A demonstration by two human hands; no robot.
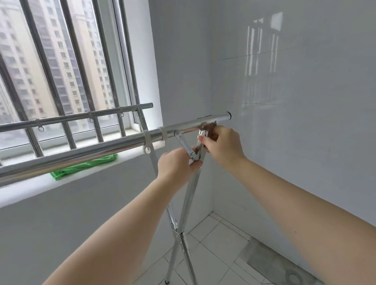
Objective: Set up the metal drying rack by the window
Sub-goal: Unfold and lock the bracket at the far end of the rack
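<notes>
While hands (200, 152) grip rack (97, 149) brace (186, 147), legs crossed, cloth (82, 166) on sill (55, 187)

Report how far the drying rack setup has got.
Done: the rack stands by the window, crossed legs spread on the floor tiles, both top rails level. In hand: left hand and right hand work the folding brace under the near rail's end. Left: locking that brace; the rack's other end is out of view.
</notes>
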